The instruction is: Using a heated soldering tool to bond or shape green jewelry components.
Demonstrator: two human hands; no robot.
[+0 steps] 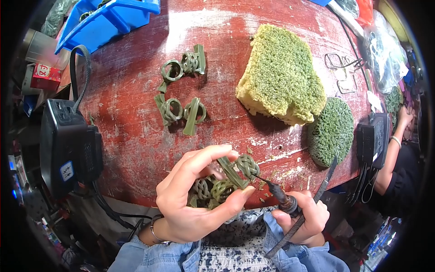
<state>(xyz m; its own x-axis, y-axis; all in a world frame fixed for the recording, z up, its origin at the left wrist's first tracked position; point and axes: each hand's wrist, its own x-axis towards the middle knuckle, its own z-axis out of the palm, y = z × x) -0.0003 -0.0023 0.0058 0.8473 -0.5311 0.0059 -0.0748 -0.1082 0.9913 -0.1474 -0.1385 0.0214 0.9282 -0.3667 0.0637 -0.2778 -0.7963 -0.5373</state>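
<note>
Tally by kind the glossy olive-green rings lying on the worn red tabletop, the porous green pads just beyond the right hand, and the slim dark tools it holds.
Olive-green rings on the red tabletop: 4
Porous green pads (yellow-edged block, dark oval): 2
Slim dark tools in the right hand (pen-shaped tool, long strip): 2
Total: 8

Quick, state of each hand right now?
Left hand: closed around several green braided rings.
Right hand: closed, holding a dark-tipped pen-like tool and a long thin dark rod.
</note>
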